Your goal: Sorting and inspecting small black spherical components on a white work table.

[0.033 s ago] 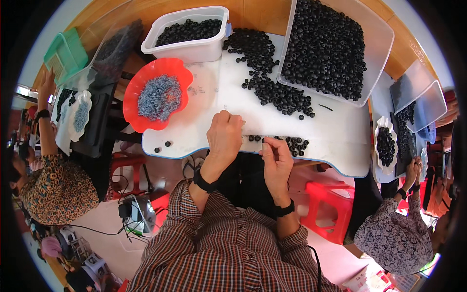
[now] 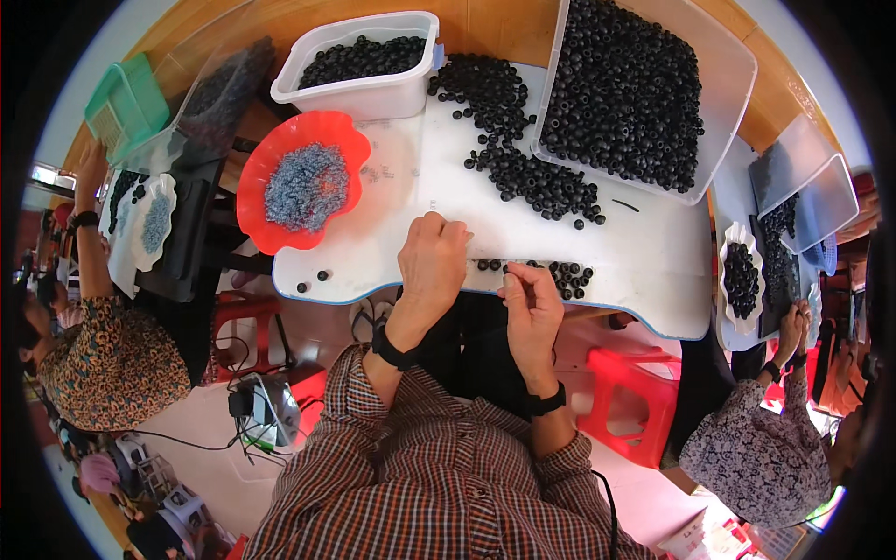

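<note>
We see the left hand [image 2: 434, 252] over the near edge of the counter [image 2: 653, 280], its fingers curled in and closed, and we cannot tell whether they have hold of anything. To its right, the right hand [image 2: 534, 299] has thumb and forefinger brought together with almost no gap; a dark spot shows at the tips, but we cannot tell whether a bead is pinched there or lies behind. Small black beads [image 2: 571, 279] sit along the near edge, some between the hands, more just right of the right hand. A loose pile [image 2: 546, 187] spreads from the middle toward the far edge, beside the clear bin [image 2: 737, 79] at the far right. We judge the near row most at risk: the beads look round and smooth, so a brush of the wrist could roll some over the edge. Two stray beads [image 2: 322, 275] by the near left corner, below the red bowl [image 2: 254, 191], could drop just as easily if the counter were bumped.
</note>
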